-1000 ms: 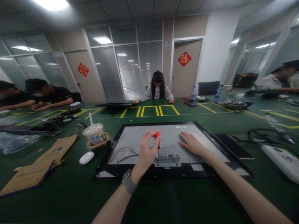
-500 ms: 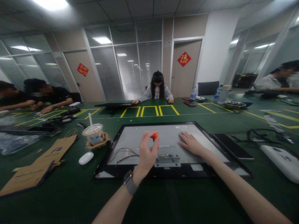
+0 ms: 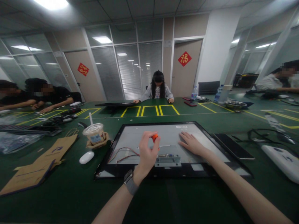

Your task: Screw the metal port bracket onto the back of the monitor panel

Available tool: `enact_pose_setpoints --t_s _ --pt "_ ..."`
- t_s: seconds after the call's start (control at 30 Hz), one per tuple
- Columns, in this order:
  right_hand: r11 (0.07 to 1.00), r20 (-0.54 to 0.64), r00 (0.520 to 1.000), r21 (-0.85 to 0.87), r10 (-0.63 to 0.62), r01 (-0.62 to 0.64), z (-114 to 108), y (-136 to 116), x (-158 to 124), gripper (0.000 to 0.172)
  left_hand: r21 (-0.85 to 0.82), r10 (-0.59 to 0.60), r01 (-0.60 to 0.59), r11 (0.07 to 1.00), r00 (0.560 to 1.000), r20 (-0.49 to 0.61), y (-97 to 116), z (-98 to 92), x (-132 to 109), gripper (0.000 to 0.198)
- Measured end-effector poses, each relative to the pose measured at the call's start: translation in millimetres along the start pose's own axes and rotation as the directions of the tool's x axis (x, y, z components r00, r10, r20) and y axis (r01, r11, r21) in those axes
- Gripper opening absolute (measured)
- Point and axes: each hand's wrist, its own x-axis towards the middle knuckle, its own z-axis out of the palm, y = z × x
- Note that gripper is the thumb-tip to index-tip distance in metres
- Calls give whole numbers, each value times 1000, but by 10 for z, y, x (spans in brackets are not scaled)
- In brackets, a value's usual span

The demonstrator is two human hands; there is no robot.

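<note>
A monitor panel (image 3: pixel 130 137) with a black frame lies flat on the green table, its grey back up. My left hand (image 3: pixel 147 149), with a watch on its wrist, is closed on the orange handle of a screwdriver (image 3: pixel 155 137), held upright over the panel. My fingers hide most of its shaft and tip. Just right of that hand sits a metal bracket (image 3: pixel 169 160) with connector ports. Thin wires (image 3: pixel 126 153) curve over the panel to the left. My right hand (image 3: pixel 192 144) rests flat on the panel's right half, fingers spread, holding nothing.
To the left are a lidded drink cup (image 3: pixel 93 133), a white oval case (image 3: pixel 86 157) and a paper bag (image 3: pixel 44 161). A black phone (image 3: pixel 232 145) and a white device (image 3: pixel 281 161) lie to the right. A person (image 3: pixel 158 88) sits opposite; others sit at the sides.
The fingers of my left hand have shifted very slightly around the orange handle. My right hand and the panel have stayed in place.
</note>
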Motion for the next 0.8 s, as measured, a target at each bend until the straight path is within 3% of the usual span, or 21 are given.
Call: enact_pose_setpoints --t_s 0.2,0.43,0.67,0.8 --pt "1000 3 1000 -5 -3 3 -1 0 3 71 -31 -12 11 999 999 -36 -11 1 29 11" --pt "1000 7 1000 -2 0 0 -2 -8 5 71 -136 -180 198 971 975 133 29 -4 -14 24" --pt "1000 10 1000 -12 12 -12 -6 -13 9 72 -71 -82 86 994 995 64 87 -11 20 31" --pt "1000 20 1000 -16 8 -7 -26 -20 0 72 -70 -93 96 993 995 47 92 -8 9 27"
